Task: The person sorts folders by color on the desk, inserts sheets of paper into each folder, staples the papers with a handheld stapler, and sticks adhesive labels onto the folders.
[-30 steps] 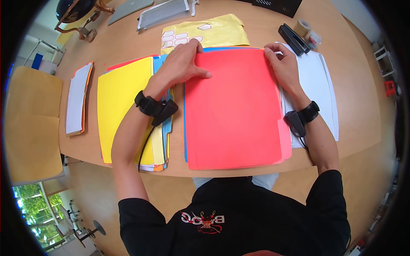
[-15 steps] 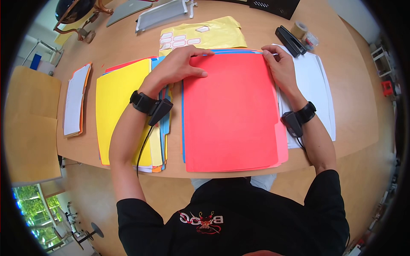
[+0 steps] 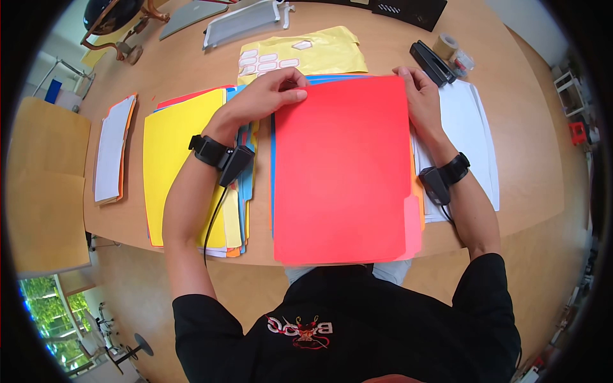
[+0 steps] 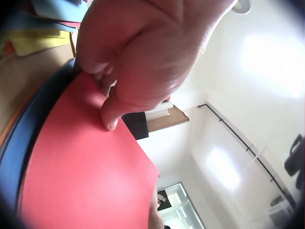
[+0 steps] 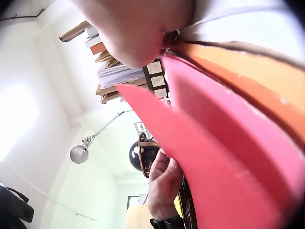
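A red folder (image 3: 341,172) lies tilted over a stack of folders, its lower edge overhanging the table's front edge. My left hand (image 3: 271,92) pinches its top left corner, thumb (image 4: 112,121) on the front face and fingers behind. At the top right corner is my right hand (image 3: 423,99), fingers curled at the edge. In the right wrist view the red front leaf (image 5: 205,148) stands apart from a pink leaf (image 5: 228,114), whose corner runs up under my right fingers. Blue folders (image 3: 338,78) and an orange folder (image 5: 257,76) show beneath.
Left of the stack lie a yellow folder pile (image 3: 182,172) and a narrow bundle of papers (image 3: 116,150). White sheets (image 3: 469,140) lie at the right. Behind are a yellow envelope (image 3: 325,48) with labels, a black stapler (image 3: 433,62) and a tape roll (image 3: 446,45).
The red folder has shifted toward the person, its top edge rising off the stack. My left thumb and fingers have closed on its corner. An orange edge now shows at the right side.
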A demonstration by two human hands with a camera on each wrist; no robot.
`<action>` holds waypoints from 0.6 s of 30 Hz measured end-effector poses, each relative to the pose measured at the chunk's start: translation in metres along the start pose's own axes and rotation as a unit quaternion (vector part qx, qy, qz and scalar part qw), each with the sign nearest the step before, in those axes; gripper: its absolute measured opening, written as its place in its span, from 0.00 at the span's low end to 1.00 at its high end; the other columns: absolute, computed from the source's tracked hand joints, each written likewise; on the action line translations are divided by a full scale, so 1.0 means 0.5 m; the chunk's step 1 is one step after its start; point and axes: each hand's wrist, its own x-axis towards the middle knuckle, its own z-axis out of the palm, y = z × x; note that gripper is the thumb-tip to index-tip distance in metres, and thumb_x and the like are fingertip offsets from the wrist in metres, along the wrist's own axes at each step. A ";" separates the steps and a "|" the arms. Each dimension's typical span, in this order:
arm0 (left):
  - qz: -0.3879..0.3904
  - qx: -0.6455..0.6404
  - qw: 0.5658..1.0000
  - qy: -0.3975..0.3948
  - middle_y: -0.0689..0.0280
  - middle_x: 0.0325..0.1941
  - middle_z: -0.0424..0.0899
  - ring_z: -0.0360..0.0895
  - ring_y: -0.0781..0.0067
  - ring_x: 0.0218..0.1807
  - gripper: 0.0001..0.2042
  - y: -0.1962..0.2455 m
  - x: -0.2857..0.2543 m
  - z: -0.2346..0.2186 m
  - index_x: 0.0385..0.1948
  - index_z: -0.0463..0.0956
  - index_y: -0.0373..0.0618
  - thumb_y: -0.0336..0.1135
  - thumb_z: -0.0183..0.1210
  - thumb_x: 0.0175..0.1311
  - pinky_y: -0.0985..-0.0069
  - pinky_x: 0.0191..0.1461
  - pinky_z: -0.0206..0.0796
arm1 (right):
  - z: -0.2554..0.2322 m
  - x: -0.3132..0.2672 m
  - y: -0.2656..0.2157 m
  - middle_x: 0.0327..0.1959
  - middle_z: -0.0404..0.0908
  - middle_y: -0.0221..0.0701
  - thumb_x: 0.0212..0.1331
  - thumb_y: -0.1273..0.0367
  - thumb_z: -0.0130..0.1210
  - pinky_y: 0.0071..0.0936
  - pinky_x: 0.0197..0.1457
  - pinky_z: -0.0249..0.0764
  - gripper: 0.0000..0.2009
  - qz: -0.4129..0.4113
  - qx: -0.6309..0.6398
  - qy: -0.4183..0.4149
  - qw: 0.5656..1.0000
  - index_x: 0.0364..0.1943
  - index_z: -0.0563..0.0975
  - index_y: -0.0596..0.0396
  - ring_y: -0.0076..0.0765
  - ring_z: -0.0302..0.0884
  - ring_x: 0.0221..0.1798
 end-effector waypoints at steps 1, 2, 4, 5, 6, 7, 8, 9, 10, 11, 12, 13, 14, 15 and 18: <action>0.009 -0.079 0.997 0.008 0.75 0.40 0.77 0.71 0.86 0.45 0.05 -0.007 0.001 -0.002 0.39 0.75 0.45 0.35 0.59 0.70 0.80 0.53 0.65 | 0.003 -0.001 -0.003 0.33 0.82 0.26 0.71 0.60 0.53 0.16 0.38 0.71 0.16 0.013 0.038 0.013 0.999 0.43 0.81 0.61 0.14 0.74 0.34; 0.009 -0.078 0.997 0.007 0.75 0.40 0.77 0.71 0.86 0.45 0.05 -0.013 0.003 -0.005 0.39 0.75 0.45 0.35 0.59 0.70 0.80 0.53 0.65 | 0.005 -0.003 -0.008 0.33 0.82 0.26 0.71 0.60 0.53 0.16 0.38 0.71 0.16 0.013 0.039 0.014 0.999 0.43 0.81 0.61 0.14 0.74 0.34; 0.045 -0.166 0.985 0.004 0.77 0.43 0.77 0.71 0.86 0.47 0.06 -0.022 0.005 -0.010 0.42 0.74 0.48 0.37 0.58 0.72 0.82 0.56 0.62 | 0.008 -0.007 -0.023 0.32 0.83 0.26 0.69 0.61 0.57 0.15 0.38 0.71 0.15 0.029 0.121 -0.003 0.992 0.43 0.81 0.61 0.15 0.75 0.34; 0.045 -0.166 0.985 0.003 0.77 0.43 0.77 0.71 0.86 0.47 0.06 -0.027 0.007 -0.009 0.42 0.74 0.48 0.37 0.58 0.72 0.82 0.56 0.62 | 0.006 -0.007 -0.017 0.32 0.83 0.26 0.69 0.61 0.57 0.15 0.38 0.71 0.15 0.029 0.122 -0.003 0.992 0.43 0.81 0.61 0.15 0.75 0.34; 0.059 -0.209 0.976 0.014 0.76 0.43 0.77 0.71 0.86 0.48 0.06 -0.029 0.008 -0.007 0.42 0.74 0.48 0.37 0.57 0.72 0.82 0.57 0.61 | 0.002 -0.007 -0.010 0.32 0.83 0.26 0.68 0.62 0.59 0.15 0.38 0.72 0.14 0.030 0.096 -0.026 0.995 0.42 0.82 0.61 0.15 0.75 0.34; 0.073 -0.253 0.964 0.024 0.76 0.44 0.77 0.71 0.85 0.49 0.06 -0.029 0.010 -0.007 0.43 0.74 0.48 0.37 0.56 0.73 0.82 0.59 0.61 | -0.001 -0.004 -0.006 0.32 0.83 0.26 0.67 0.63 0.61 0.15 0.38 0.72 0.13 0.031 0.070 -0.049 0.996 0.42 0.82 0.60 0.15 0.75 0.33; 0.074 -0.252 0.965 0.024 0.76 0.44 0.77 0.71 0.85 0.49 0.06 -0.029 0.012 -0.008 0.43 0.74 0.48 0.37 0.56 0.73 0.82 0.59 0.61 | -0.004 -0.002 -0.005 0.32 0.83 0.26 0.67 0.63 0.61 0.15 0.38 0.72 0.13 0.029 0.070 -0.049 0.996 0.42 0.82 0.60 0.15 0.75 0.33; 0.083 -0.303 0.949 0.041 0.75 0.45 0.77 0.71 0.85 0.50 0.06 -0.023 0.011 -0.006 0.43 0.74 0.47 0.36 0.54 0.74 0.81 0.59 0.61 | -0.004 -0.003 -0.009 0.32 0.83 0.26 0.65 0.64 0.62 0.15 0.38 0.72 0.12 0.029 0.067 -0.034 0.997 0.42 0.82 0.61 0.15 0.75 0.33; 0.091 -0.352 0.930 0.056 0.74 0.45 0.78 0.72 0.84 0.50 0.06 -0.017 0.010 -0.004 0.44 0.73 0.47 0.36 0.53 0.74 0.80 0.60 0.62 | -0.004 -0.003 -0.012 0.32 0.83 0.26 0.64 0.65 0.64 0.15 0.38 0.72 0.12 0.030 0.064 -0.019 0.997 0.42 0.82 0.61 0.15 0.75 0.33; 0.091 -0.350 0.931 0.055 0.74 0.45 0.78 0.72 0.84 0.50 0.06 -0.012 0.007 -0.002 0.44 0.73 0.47 0.36 0.53 0.74 0.80 0.60 0.62 | -0.004 -0.002 -0.008 0.31 0.83 0.26 0.64 0.65 0.63 0.16 0.37 0.72 0.11 0.031 0.063 -0.017 0.997 0.41 0.82 0.61 0.15 0.76 0.33; 0.084 -0.357 0.927 0.075 0.73 0.44 0.77 0.72 0.82 0.49 0.06 -0.002 0.003 0.000 0.43 0.73 0.46 0.36 0.51 0.74 0.79 0.60 0.62 | -0.005 0.000 -0.004 0.31 0.83 0.26 0.64 0.65 0.63 0.16 0.37 0.72 0.11 0.031 0.064 -0.015 0.997 0.41 0.82 0.61 0.15 0.76 0.33; 0.078 -0.365 0.923 0.095 0.72 0.43 0.77 0.72 0.79 0.48 0.06 0.004 0.000 0.000 0.42 0.73 0.45 0.36 0.50 0.75 0.78 0.60 0.62 | -0.005 0.002 -0.001 0.31 0.83 0.26 0.64 0.66 0.63 0.16 0.37 0.71 0.11 0.024 0.041 -0.005 0.999 0.41 0.82 0.61 0.15 0.76 0.33; 0.079 -0.363 0.924 0.094 0.72 0.43 0.77 0.72 0.79 0.48 0.06 -0.017 0.009 -0.010 0.42 0.73 0.45 0.36 0.50 0.75 0.78 0.60 0.62 | -0.004 0.003 -0.001 0.31 0.83 0.26 0.64 0.66 0.63 0.16 0.37 0.71 0.11 0.017 0.018 0.006 1.000 0.41 0.82 0.61 0.15 0.76 0.33; 0.138 -0.360 0.921 0.054 0.70 0.41 0.76 0.71 0.77 0.46 0.06 -0.064 0.025 -0.022 0.41 0.72 0.44 0.36 0.50 0.74 0.78 0.60 0.62 | -0.003 0.004 0.001 0.31 0.83 0.26 0.64 0.66 0.63 0.16 0.37 0.71 0.11 0.017 0.019 0.008 1.000 0.41 0.82 0.61 0.15 0.76 0.33; 0.164 -0.406 0.899 -0.001 0.68 0.35 0.72 0.70 0.71 0.44 0.08 -0.099 0.044 -0.024 0.36 0.69 0.43 0.36 0.50 0.73 0.76 0.58 0.62 | -0.005 0.003 0.005 0.31 0.83 0.26 0.64 0.66 0.62 0.17 0.37 0.72 0.11 0.017 0.000 0.007 1.000 0.41 0.82 0.61 0.16 0.76 0.33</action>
